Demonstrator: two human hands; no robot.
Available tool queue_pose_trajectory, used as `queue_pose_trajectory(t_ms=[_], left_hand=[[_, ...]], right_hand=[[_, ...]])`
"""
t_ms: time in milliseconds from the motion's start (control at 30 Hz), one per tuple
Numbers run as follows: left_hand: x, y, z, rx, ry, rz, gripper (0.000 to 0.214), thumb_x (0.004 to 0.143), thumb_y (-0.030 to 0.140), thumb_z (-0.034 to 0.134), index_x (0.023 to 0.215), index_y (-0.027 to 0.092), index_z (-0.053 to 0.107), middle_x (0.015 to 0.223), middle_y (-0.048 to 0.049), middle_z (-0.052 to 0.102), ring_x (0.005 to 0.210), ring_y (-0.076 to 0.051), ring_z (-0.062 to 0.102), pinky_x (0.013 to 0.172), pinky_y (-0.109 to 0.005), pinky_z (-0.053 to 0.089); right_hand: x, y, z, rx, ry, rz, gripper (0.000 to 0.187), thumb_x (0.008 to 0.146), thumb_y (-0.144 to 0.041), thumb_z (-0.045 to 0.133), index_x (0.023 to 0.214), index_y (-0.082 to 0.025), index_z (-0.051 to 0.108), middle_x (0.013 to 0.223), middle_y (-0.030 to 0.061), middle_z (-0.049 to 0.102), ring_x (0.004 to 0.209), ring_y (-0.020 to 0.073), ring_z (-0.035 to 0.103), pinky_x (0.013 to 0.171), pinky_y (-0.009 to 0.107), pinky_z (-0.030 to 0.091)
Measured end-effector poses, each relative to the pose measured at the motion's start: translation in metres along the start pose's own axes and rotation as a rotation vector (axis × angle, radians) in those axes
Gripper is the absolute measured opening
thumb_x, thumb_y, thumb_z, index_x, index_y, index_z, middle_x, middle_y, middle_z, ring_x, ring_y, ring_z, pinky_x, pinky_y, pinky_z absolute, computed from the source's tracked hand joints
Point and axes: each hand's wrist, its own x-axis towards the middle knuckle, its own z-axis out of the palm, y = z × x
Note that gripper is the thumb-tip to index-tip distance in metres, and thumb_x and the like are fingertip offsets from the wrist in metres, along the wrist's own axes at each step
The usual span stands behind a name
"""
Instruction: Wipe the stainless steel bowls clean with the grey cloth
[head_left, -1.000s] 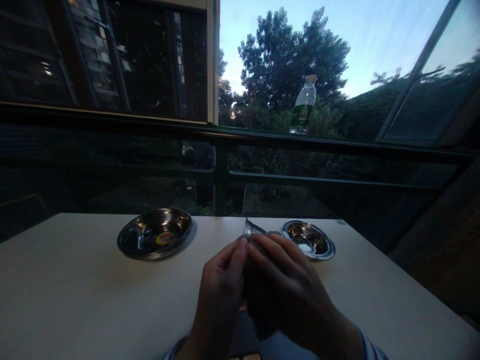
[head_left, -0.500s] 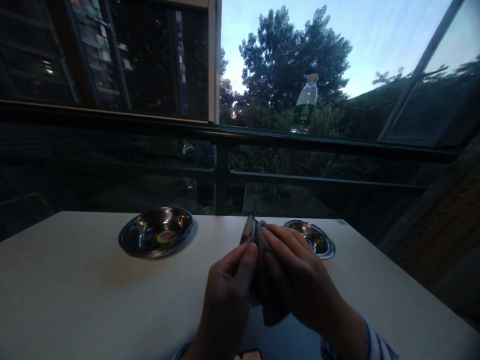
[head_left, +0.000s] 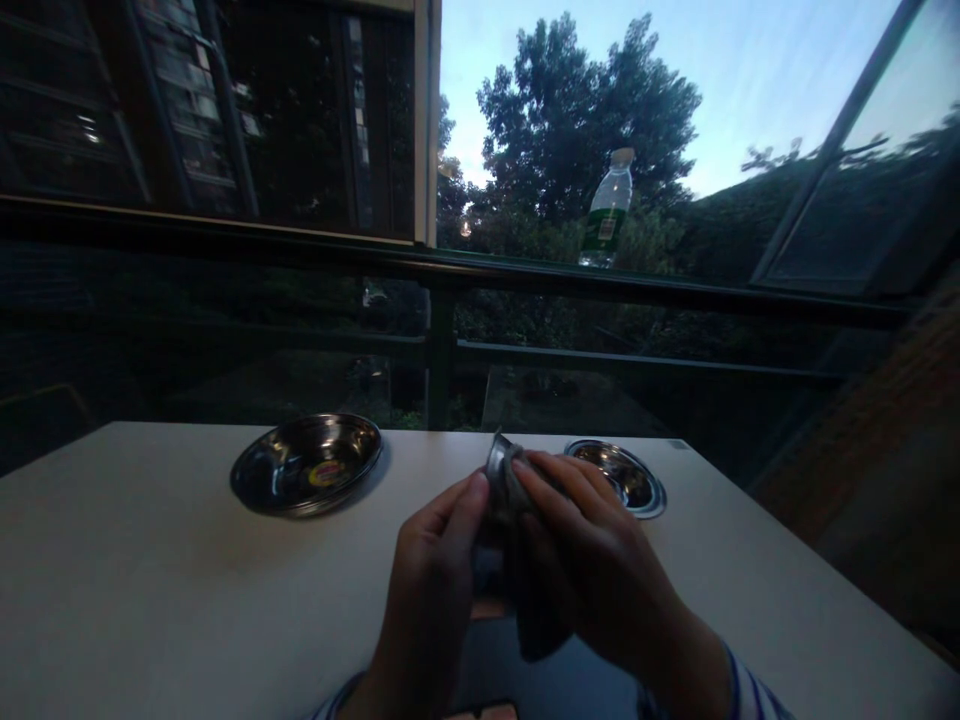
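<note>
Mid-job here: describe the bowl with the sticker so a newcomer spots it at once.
Start with the white table. Near its far edge, beyond and left of the left hand, is a shiny metal bowl. Its yellow-and-red sticker inside and larger size set it apart from the smaller bowl at right.

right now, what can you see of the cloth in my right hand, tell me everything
The cloth looks grey, soft and creased, darker toward its lower end. Your right hand covers much of it, holding its upper part against a shiny metal piece in your left hand; its loose lower end hangs down.
</note>
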Motion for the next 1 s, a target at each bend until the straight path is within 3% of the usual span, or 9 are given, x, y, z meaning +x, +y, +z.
queue_pose_trajectory(t_ms=[167, 367, 567, 800, 1000], left_hand=[[0.0075, 0.0012, -0.0058, -0.061, -0.033, -0.046, 0.019, 0.074, 0.035, 0.058, 0.073, 0.017, 0.065, 0.070, -0.0006, 0.065, 0.065, -0.014, 0.059, 0.059, -0.022, 0.045], [0.0021, -0.0020, -0.0003, -0.027, -0.026, -0.060, 0.021, 0.074, 0.034, 0.058, 0.080, 0.015, 0.065, 0.066, -0.0011, 0.063, 0.066, -0.014, 0.057, 0.058, -0.022, 0.044], [0.0057, 0.0032, -0.0075, -0.079, -0.051, -0.073, 0.022, 0.075, 0.038, 0.057, 0.078, 0.017, 0.063, 0.068, 0.0007, 0.064, 0.060, -0.012, 0.056, 0.056, -0.021, 0.045], [-0.0008, 0.0033, -0.0017, 0.001, -0.015, -0.108, 0.032, 0.073, 0.040, 0.058, 0.093, 0.016, 0.066, 0.074, -0.0040, 0.066, 0.071, -0.018, 0.061, 0.051, -0.023, 0.047], [-0.0015, 0.0053, -0.0030, -0.004, -0.037, -0.022, 0.027, 0.073, 0.035, 0.058, 0.090, 0.017, 0.068, 0.078, -0.0042, 0.068, 0.074, -0.018, 0.061, 0.054, -0.022, 0.047]], right_hand=[[-0.0034, -0.0080, 0.0025, -0.005, 0.006, -0.199, 0.041, 0.081, -0.022, 0.049, 0.121, -0.011, 0.048, 0.123, 0.0159, 0.048, 0.115, 0.0292, 0.039, 0.089, 0.048, 0.044], [-0.0005, 0.0011, -0.0008, -0.029, 0.020, 0.025, 0.038, 0.085, -0.022, 0.043, 0.122, -0.013, 0.047, 0.118, 0.0147, 0.052, 0.107, 0.0262, 0.047, 0.086, 0.047, 0.046], [-0.0047, -0.0077, 0.0031, -0.024, 0.030, -0.197, 0.042, 0.080, -0.022, 0.050, 0.121, -0.012, 0.047, 0.123, 0.0165, 0.048, 0.115, 0.0300, 0.040, 0.088, 0.049, 0.044], [-0.0029, 0.0011, 0.0009, -0.004, 0.036, -0.005, 0.040, 0.084, -0.019, 0.044, 0.124, -0.013, 0.045, 0.123, 0.0153, 0.048, 0.112, 0.0271, 0.043, 0.089, 0.049, 0.043], [-0.0062, -0.0045, 0.0024, 0.005, 0.043, -0.191, 0.046, 0.080, -0.019, 0.049, 0.125, -0.013, 0.044, 0.128, 0.0156, 0.044, 0.119, 0.0300, 0.036, 0.091, 0.050, 0.042]])
